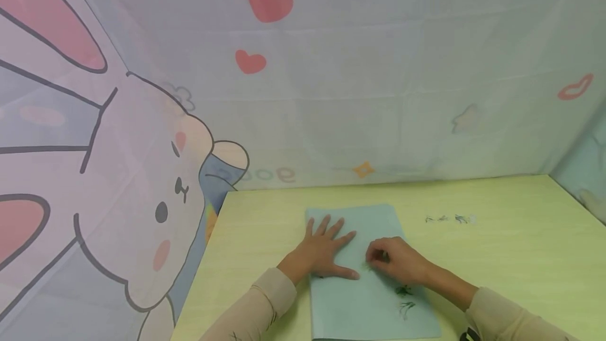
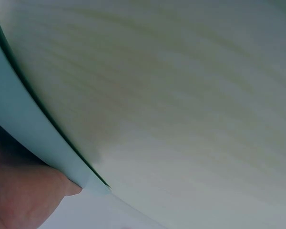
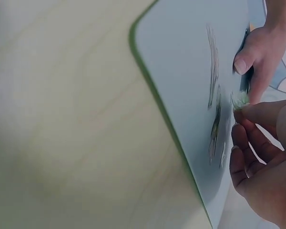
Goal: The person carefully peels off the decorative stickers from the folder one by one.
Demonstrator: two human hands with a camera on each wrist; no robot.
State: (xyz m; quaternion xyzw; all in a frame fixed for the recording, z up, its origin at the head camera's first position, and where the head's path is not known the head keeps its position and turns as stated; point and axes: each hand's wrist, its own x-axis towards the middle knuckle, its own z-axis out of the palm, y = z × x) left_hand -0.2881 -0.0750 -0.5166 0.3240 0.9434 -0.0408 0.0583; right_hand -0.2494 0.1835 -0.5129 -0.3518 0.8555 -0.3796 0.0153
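Note:
A light blue-green book or folder (image 1: 350, 309) lies on the table, its kind not certain. My left hand (image 1: 326, 251) rests on its left part with the fingers spread and straight. Over the middle of the cover, my right hand (image 1: 400, 259) pinches a small pale green leafy piece (image 3: 239, 100) between thumb and fingertips. Nearer the front right of the cover lie a dark green leafy piece (image 1: 404, 291) and a thin-stemmed green piece (image 1: 406, 308). In the left wrist view, only part of the left hand (image 2: 24, 193) shows beside the cover's edge.
To the right of the cover, a row of several small dark and whitish pieces (image 1: 460, 219) lies on the yellow table (image 1: 511, 257). Behind the table hangs a curtain (image 1: 331, 109) printed with hearts and a rabbit.

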